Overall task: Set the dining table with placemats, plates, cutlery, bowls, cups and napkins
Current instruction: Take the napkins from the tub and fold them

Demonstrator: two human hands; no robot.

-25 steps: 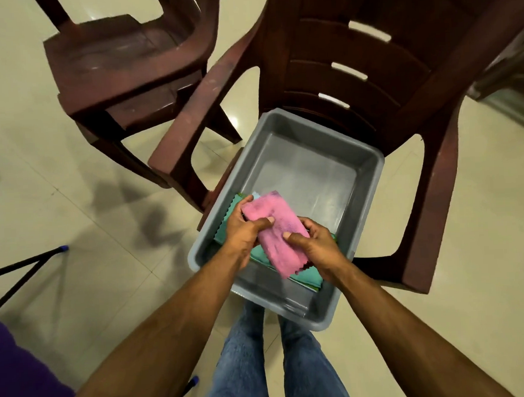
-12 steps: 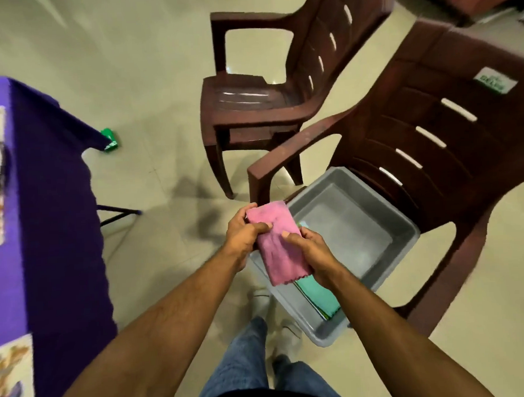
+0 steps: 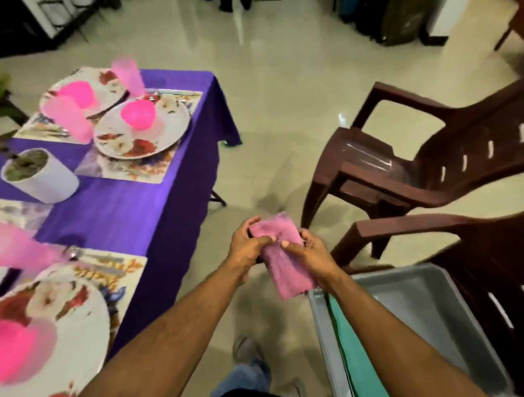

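Pale floor tiles fill the head view's middle. At left, a purple-clothed desk carries floral plates, pink bowls and placemats, somewhat blurred. Lower centre, the left hand and right hand both pinch a folded pink napkin, fingers curled round it. A grey tub sits lower right, beside brown chairs.

Both hands, left and right, pinch folded pink napkin above floor, between purple-clothed surface and grey tub holding green cloth.
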